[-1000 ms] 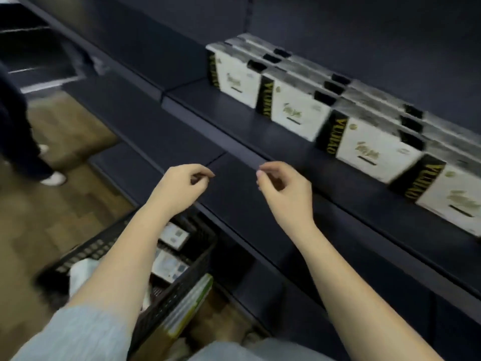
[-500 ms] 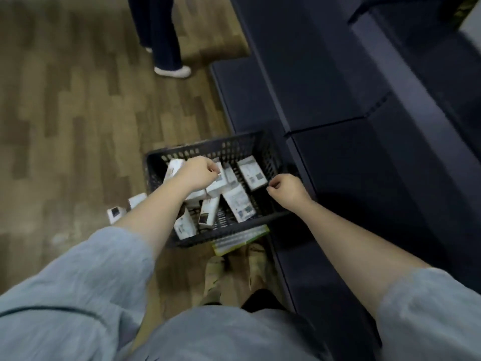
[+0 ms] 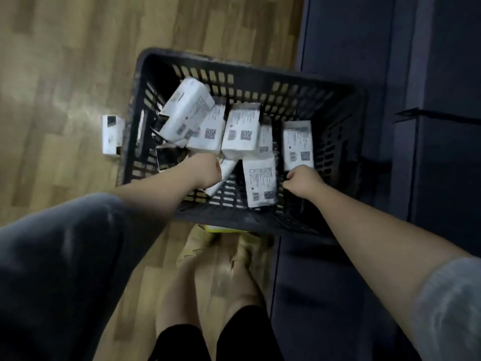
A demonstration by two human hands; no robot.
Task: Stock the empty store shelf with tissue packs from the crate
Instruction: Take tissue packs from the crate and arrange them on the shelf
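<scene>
Tissue packs [image 3: 242, 131] still lie jumbled in the black crate [image 3: 338, 142] on the wood floor, one stray pack [image 3: 112, 135] outside its left wall. Left hand [image 3: 208, 171] and right hand [image 3: 303, 179] reach in with fingers curled; whether either grips a pack I cannot tell. Roughly eight packs remain, so stocking looks unfinished.

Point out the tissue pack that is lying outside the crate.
It is the lone white tissue pack on the wooden floor, just beyond the black crate's left wall. Every other pack in view lies inside the crate.
</scene>
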